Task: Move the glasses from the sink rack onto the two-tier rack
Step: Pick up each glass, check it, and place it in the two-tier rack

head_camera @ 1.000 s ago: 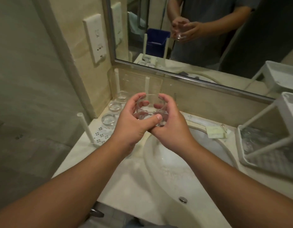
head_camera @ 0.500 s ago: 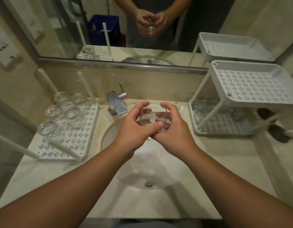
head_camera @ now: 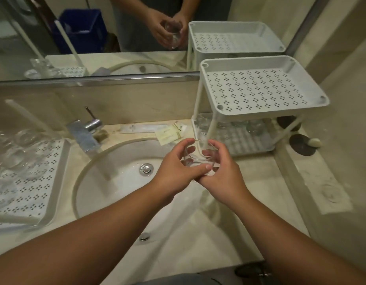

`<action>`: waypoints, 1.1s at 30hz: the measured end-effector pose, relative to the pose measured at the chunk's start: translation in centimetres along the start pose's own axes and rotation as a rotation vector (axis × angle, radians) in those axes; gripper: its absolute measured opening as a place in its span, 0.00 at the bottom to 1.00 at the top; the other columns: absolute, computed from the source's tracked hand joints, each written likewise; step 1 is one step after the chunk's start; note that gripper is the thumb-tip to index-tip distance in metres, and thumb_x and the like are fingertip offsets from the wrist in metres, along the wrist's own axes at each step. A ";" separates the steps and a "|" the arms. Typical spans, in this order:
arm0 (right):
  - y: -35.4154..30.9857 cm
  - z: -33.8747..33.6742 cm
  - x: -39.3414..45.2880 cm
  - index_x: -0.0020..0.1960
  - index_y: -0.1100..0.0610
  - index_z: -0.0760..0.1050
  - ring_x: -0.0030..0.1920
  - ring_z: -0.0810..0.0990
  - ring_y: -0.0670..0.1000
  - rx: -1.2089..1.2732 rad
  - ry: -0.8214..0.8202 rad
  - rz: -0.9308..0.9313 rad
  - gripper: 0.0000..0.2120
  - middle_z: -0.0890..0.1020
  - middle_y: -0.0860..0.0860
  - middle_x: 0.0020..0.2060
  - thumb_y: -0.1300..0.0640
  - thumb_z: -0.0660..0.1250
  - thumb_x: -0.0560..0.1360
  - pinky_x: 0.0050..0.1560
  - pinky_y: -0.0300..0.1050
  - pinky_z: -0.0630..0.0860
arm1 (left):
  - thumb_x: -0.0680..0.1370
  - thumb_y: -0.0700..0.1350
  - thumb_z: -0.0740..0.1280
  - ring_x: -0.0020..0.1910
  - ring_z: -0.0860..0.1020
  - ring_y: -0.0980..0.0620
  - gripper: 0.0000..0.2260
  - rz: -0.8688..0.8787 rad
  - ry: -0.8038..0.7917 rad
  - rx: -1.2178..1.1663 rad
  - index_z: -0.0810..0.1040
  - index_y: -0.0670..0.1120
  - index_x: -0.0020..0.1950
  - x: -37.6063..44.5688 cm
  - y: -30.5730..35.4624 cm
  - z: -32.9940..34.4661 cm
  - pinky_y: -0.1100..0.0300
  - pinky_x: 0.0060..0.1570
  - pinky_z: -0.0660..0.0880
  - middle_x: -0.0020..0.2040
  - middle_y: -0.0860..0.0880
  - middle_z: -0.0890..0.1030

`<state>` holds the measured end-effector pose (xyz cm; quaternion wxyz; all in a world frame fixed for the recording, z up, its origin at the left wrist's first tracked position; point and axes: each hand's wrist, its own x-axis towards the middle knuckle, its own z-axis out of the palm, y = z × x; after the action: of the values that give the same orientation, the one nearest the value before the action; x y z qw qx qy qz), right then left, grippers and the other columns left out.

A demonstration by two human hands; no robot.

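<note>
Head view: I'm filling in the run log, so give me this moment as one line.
phase: carrying | glass: held by left hand and right hand over sink | two-tier rack: top bare, glasses below

Top tier of the two-tier rack (head_camera: 260,89) sits bare; its front-left leg (head_camera: 211,128) stands at the lower tier's corner, and glasses (head_camera: 254,126) crowd the back edge there

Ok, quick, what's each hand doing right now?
Left hand: curled round the glass, holding it.
Right hand: also curled round the same glass.
</note>
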<state>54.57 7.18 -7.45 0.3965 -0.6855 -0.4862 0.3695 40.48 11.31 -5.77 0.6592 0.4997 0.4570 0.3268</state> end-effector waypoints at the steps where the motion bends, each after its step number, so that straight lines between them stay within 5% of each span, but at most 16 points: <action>1: 0.6 -0.8 0.3 0.63 0.29 0.62 0.49 0.79 0.36 -0.011 0.007 0.009 0.39 0.78 0.33 0.53 0.45 0.76 0.57 0.40 0.26 0.72 | 0.68 0.41 0.79 0.55 0.80 0.62 0.32 -0.009 -0.012 0.019 0.71 0.63 0.65 0.6 -0.3 0.9 0.63 0.49 0.79 0.65 0.56 0.75; 5: 2.9 -3.5 1.5 0.65 0.32 0.62 0.50 0.77 0.31 -0.013 0.013 0.037 0.39 0.78 0.34 0.54 0.49 0.77 0.60 0.41 0.24 0.70 | 0.69 0.44 0.79 0.62 0.76 0.58 0.35 -0.046 -0.023 0.112 0.69 0.61 0.71 2.8 -1.3 4.3 0.63 0.54 0.77 0.65 0.52 0.73; 10: 5.4 -5.8 3.3 0.69 0.36 0.62 0.54 0.78 0.41 -0.040 0.008 0.065 0.42 0.77 0.37 0.58 0.50 0.79 0.62 0.50 0.37 0.76 | 0.68 0.47 0.80 0.53 0.78 0.58 0.38 -0.075 -0.007 0.222 0.67 0.59 0.74 5.1 -1.9 7.3 0.75 0.38 0.73 0.52 0.58 0.73; 14: 7.1 -6.7 4.9 0.70 0.38 0.62 0.56 0.77 0.44 -0.045 0.032 0.070 0.41 0.75 0.38 0.59 0.55 0.78 0.64 0.54 0.44 0.78 | 0.68 0.48 0.79 0.58 0.78 0.52 0.43 -0.114 0.004 0.307 0.61 0.57 0.78 7.0 -2.1 8.9 0.62 0.50 0.78 0.56 0.54 0.74; 20: 9.3 -7.4 9.2 0.71 0.43 0.60 0.58 0.77 0.49 -0.056 0.075 0.065 0.40 0.74 0.47 0.63 0.61 0.76 0.66 0.57 0.44 0.77 | 0.72 0.47 0.75 0.54 0.78 0.57 0.35 -0.206 0.050 0.247 0.62 0.54 0.74 9.1 -2.0 10.3 0.62 0.43 0.75 0.63 0.55 0.74; 24: 10.4 -7.3 11.7 0.70 0.45 0.61 0.60 0.77 0.55 -0.026 0.054 0.118 0.36 0.75 0.52 0.63 0.62 0.73 0.69 0.60 0.53 0.77 | 0.72 0.48 0.73 0.48 0.79 0.56 0.37 -0.293 0.035 0.224 0.58 0.57 0.77 10.1 -1.8 11.1 0.62 0.40 0.76 0.52 0.58 0.74; 29: 11.6 -7.0 13.0 0.69 0.47 0.62 0.49 0.75 0.46 -0.185 0.127 0.034 0.33 0.76 0.48 0.55 0.64 0.72 0.70 0.48 0.39 0.74 | 0.72 0.47 0.73 0.48 0.80 0.53 0.41 -0.369 0.012 0.210 0.54 0.57 0.80 11.5 -1.8 11.5 0.60 0.40 0.79 0.60 0.56 0.73; 33: 11.9 -6.8 14.5 0.72 0.52 0.62 0.61 0.74 0.54 -0.179 0.116 0.100 0.37 0.72 0.55 0.65 0.61 0.76 0.68 0.58 0.50 0.76 | 0.72 0.47 0.73 0.50 0.80 0.54 0.41 -0.396 0.010 0.206 0.55 0.56 0.79 12.4 -2.1 11.9 0.58 0.41 0.78 0.57 0.61 0.72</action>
<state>68.79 17.33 -17.12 0.3422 -0.7618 -0.4587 0.3035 56.09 17.44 -10.19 0.6536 0.4634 0.5805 0.1452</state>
